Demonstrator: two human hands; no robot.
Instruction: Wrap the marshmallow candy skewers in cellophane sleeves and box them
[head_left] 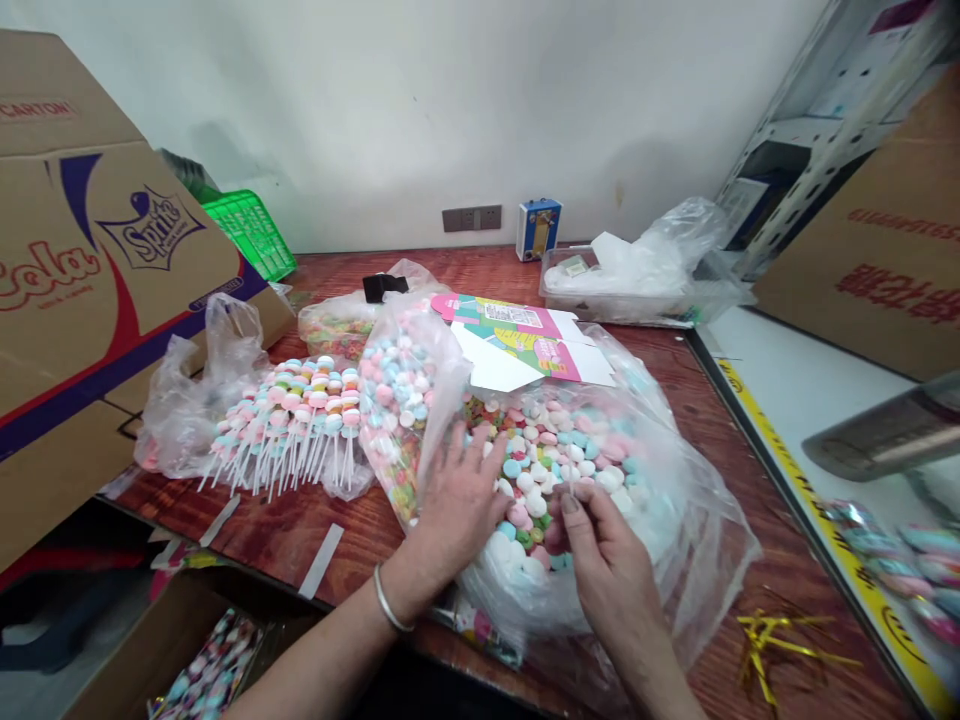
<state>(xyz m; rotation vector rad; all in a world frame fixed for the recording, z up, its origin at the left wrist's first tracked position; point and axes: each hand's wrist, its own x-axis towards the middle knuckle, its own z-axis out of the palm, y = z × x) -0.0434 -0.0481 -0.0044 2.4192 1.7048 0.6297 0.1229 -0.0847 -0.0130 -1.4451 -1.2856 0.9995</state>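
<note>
My left hand (pixel 465 495) lies with its fingers spread over loose pastel candies (pixel 536 480) in a large clear plastic bag (pixel 697 500). Thumb and fingertips of my right hand (pixel 604 540) are pinched just above the same candies. Between them shows a small piece of what looks like a thin white stick (pixel 571 476); the rest of it is hidden. The candies are pink, white and blue discs, with green, red and yellow gummy rings among them. To the left, stacked-candy lollipops (pixel 307 400) lie in a pile, their white sticks pointing towards me.
A flat printed carton (pixel 517 340) rests on the bag's far side. Cardboard boxes (pixel 97 260) stand left, above an open box of wrapped candies (pixel 214 660). Gold twist ties (pixel 772 640) lie front right. A clear tray of plastic bags (pixel 637 285) is at the back.
</note>
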